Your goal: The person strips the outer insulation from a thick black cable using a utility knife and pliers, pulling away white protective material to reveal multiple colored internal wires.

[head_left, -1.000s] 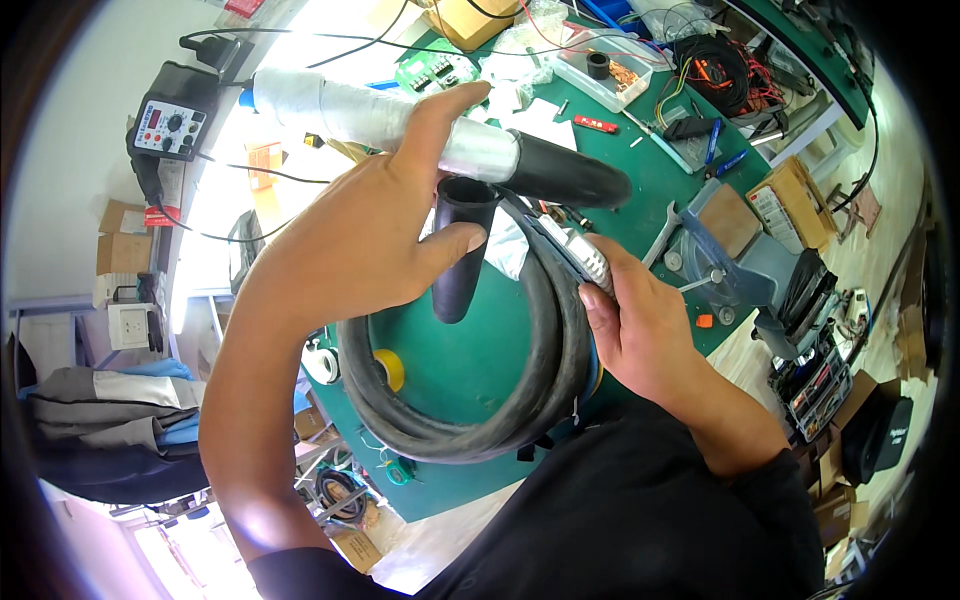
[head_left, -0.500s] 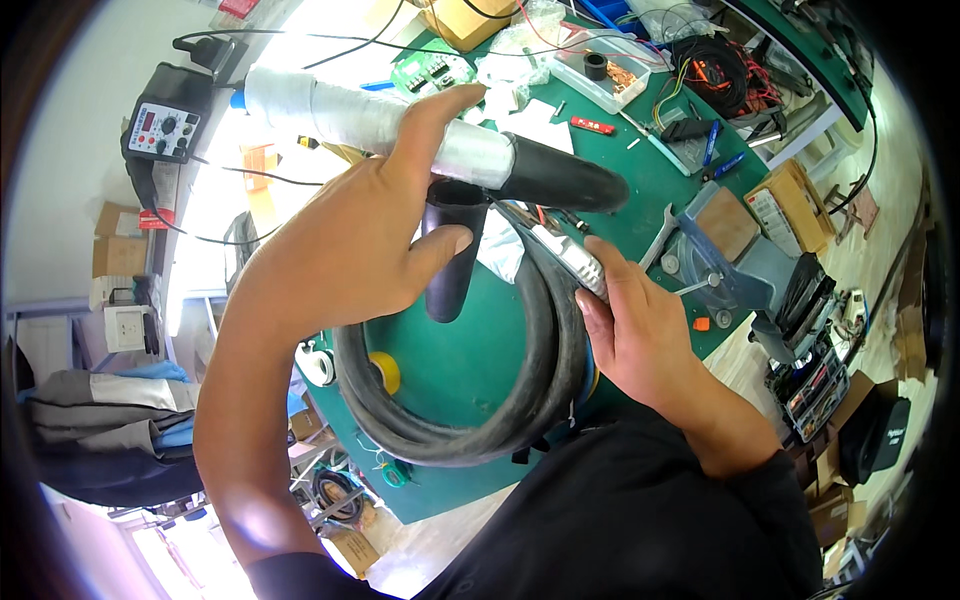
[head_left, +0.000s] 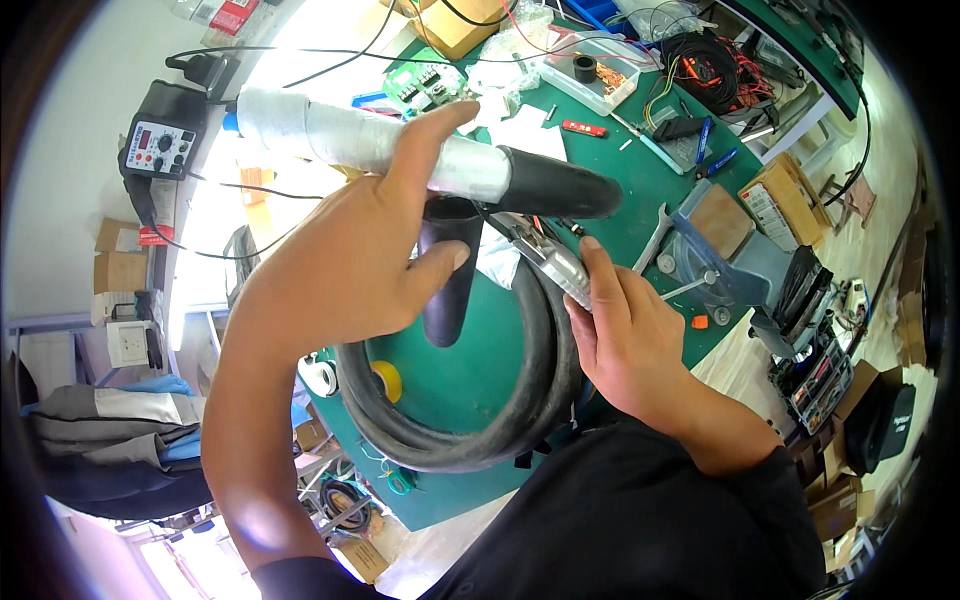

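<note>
My left hand (head_left: 370, 240) is closed round a white-wrapped rod (head_left: 300, 127) with a black rubber end (head_left: 560, 183), lying crosswise, and a black rubber sleeve (head_left: 443, 300) pointing downward beneath it, open end up. My right hand (head_left: 630, 340) grips a silver metal hand tool (head_left: 560, 268), its far end beside the sleeve's rim; the exact contact is unclear. A thick black hose coil (head_left: 465, 448) lies under both hands on the green work table (head_left: 440, 495), around a yellow tape roll (head_left: 390, 381).
A soldering station (head_left: 160, 140) stands at the left. Behind are a circuit board (head_left: 420, 80), parts tray (head_left: 610, 80) and cable coil (head_left: 705, 70). At right lie a wrench (head_left: 653, 240), screwdrivers (head_left: 720, 165), a cardboard box (head_left: 775, 205) and a tool case (head_left: 820, 390).
My left hand, the rod and the sleeve have moved slightly down and left in the picture. The tool in my right hand has tilted and shifted down and left.
</note>
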The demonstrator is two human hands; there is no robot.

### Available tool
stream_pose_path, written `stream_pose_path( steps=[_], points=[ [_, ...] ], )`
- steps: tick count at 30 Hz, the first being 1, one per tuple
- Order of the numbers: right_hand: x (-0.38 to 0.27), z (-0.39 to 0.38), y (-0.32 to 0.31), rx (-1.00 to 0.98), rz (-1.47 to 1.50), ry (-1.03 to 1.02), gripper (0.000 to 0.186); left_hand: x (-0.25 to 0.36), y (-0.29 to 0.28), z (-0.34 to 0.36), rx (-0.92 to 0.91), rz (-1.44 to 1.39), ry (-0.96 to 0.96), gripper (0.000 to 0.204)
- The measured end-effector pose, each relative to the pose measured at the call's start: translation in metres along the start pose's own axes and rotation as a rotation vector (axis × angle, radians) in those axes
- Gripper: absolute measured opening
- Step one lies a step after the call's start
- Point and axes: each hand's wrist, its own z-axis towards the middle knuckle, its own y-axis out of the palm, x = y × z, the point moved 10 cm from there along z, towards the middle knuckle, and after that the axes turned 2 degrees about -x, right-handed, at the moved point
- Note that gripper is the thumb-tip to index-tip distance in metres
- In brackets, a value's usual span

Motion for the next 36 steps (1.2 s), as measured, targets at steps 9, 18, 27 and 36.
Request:
stream_pose_path(
  steps=[9, 18, 27, 36],
  points=[
    [0.006, -0.004, -0.008, 0.1, -0.089, -0.012, 0.058, 0.007, 0.0, 0.005, 0.055, -0.018, 0.064, 0.086],
    [0.007, -0.007, -0.012, 0.093, -0.087, 0.038, 0.055, 0.011, -0.003, 0.007, 0.075, -0.017, 0.063, 0.085],
    [0.006, -0.006, -0.018, 0.046, -0.101, 0.046, 0.053, 0.017, 0.0, 0.007, 0.074, 0.012, 0.091, 0.086],
    [0.006, -0.003, -0.022, 0.089, -0.089, -0.026, 0.058, 0.016, -0.004, 0.008, 0.075, -0.007, 0.067, 0.085]
  ],
)
